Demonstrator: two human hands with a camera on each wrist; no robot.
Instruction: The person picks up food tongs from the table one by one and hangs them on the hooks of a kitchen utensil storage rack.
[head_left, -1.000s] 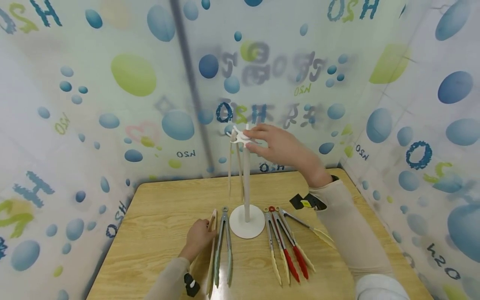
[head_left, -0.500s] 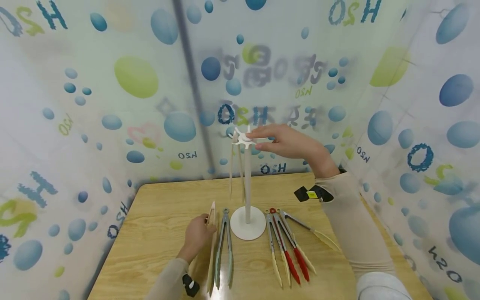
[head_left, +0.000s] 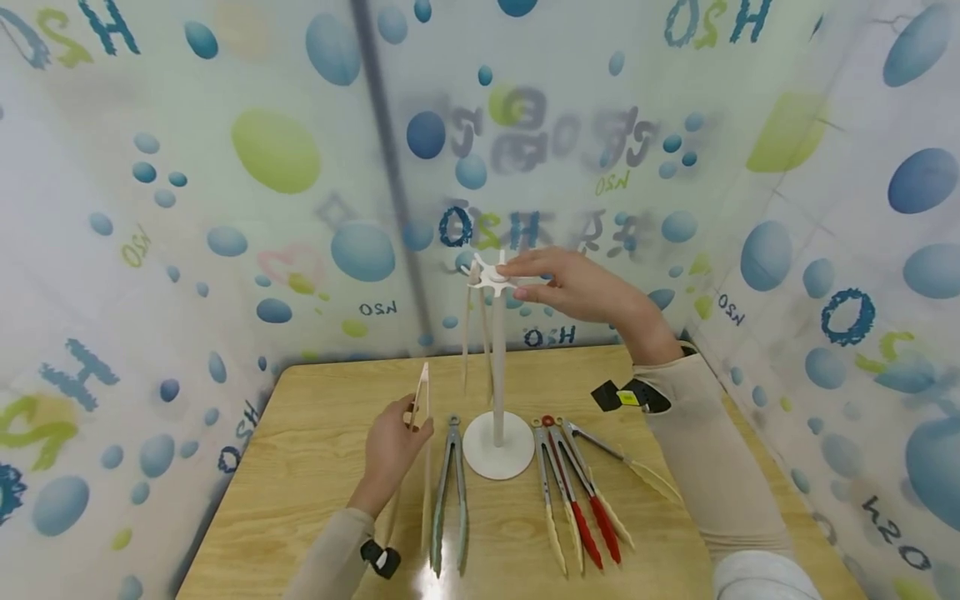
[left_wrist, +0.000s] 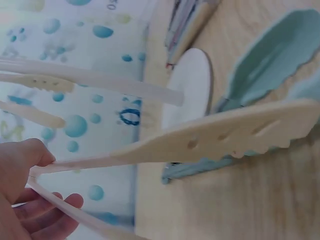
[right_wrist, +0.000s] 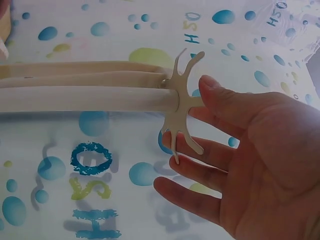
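Holding beige tongs (left_wrist: 215, 137) near their hinged end, the left hand (head_left: 392, 450) has thumb and fingers closed about the two arms, which are spread apart. The tongs are hinge-up, left of the white stand (head_left: 498, 358); whether their tips touch the table (head_left: 322, 417) cannot be determined. The right hand (head_left: 581, 283) is at the stand's hooked top, thumb and fingers loosely extended about it, with no firm grasp evident. Other beige tongs (right_wrist: 85, 78) hang from one hook. Green-tipped tongs (left_wrist: 275, 52) lie just beside the round base, opposite red-tipped tongs (head_left: 586, 533) lying among cream-tipped ones.
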